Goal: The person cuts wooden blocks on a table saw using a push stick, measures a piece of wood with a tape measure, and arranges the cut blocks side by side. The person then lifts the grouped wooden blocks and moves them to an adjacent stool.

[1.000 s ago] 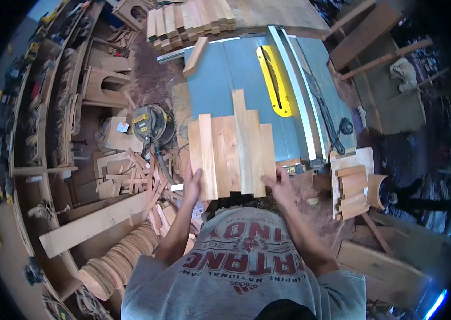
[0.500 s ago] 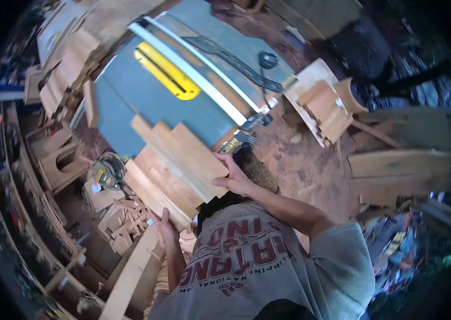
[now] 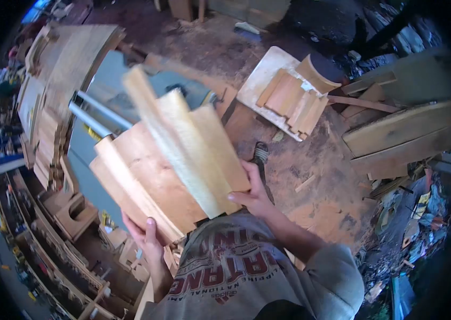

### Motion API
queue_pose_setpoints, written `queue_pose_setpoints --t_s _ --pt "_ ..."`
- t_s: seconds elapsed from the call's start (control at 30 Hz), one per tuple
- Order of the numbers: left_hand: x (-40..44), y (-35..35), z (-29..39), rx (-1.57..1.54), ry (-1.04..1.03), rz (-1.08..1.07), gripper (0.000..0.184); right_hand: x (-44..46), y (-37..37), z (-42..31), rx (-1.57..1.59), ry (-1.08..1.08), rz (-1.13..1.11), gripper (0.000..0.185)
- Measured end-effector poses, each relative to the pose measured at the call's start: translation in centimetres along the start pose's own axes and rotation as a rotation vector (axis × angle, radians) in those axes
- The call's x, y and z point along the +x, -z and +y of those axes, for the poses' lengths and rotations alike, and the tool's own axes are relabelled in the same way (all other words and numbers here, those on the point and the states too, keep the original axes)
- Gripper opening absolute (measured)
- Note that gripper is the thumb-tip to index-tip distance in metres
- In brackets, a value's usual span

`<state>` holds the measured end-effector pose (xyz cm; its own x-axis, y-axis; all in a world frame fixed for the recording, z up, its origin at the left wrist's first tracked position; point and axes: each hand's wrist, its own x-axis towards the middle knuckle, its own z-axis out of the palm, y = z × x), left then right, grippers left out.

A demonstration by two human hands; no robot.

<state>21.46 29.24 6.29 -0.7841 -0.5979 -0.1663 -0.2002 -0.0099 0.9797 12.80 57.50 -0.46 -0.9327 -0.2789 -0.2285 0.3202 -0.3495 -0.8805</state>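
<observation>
In front of my shirt I carry a stack of flat wooden boards (image 3: 150,165) of uneven lengths, with pale wood faces. My right hand (image 3: 254,193) clasps the stack's right edge, thumb on top and fingers around the side. At the lower left edge, my left hand (image 3: 148,241) grips it the same way, thumb upward. The boards hide much of the blue-grey table saw (image 3: 84,165) beyond them; its pale fence rail (image 3: 89,118) still shows. The undersides of the boards are hidden.
A low white-topped stand (image 3: 261,69) to the right bears several stacked wood pieces (image 3: 292,101). Large boards (image 3: 401,138) lie farther right. Sawdust covers the floor (image 3: 310,197). On the left are a long workbench board (image 3: 76,58) and wooden frames (image 3: 76,216).
The view has turned to the right, so the saw now lies farther left and the stand nearer the middle. The boards have come up closer to the camera, still in both hands.
</observation>
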Motion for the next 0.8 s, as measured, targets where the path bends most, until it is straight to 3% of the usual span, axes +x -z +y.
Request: queue_pose_setpoints --t_s 0.03,0.17,0.2,0.33,0.4,0.6,0.8 --pt "0.6 -4.0 0.6 0.048 -0.037 -0.119 0.081 -0.8 3.2 -0.8 0.008 0.017 0.015 0.091" --pt "2.5 -19.8 -2.0 0.038 0.124 -0.483 0.082 -3.8 15.0 -2.2 0.233 -0.025 0.452 0.095" --pt "3.0 -23.7 -3.5 0.064 0.165 -0.577 0.081 -4.4 17.6 -2.3 0.323 -0.088 0.595 0.095" --pt "4.6 -39.5 -11.9 0.111 0.266 -0.922 0.079 -4.5 28.9 1.5 0.446 -0.067 0.83 0.093" --pt "5.3 -46.6 -17.3 0.162 0.217 -1.036 0.078 -3.6 34.0 4.0 0.41 0.005 0.963 0.089" --pt "8.4 -62.2 -31.7 0.249 0.32 -1.181 0.081 2.3 47.0 11.8 0.469 0.059 1.14 0.084" --pt "10.8 -68.4 -39.5 0.239 0.358 -1.2 0.081 6.9 55.2 18.6 0.484 0.059 1.125 0.086"
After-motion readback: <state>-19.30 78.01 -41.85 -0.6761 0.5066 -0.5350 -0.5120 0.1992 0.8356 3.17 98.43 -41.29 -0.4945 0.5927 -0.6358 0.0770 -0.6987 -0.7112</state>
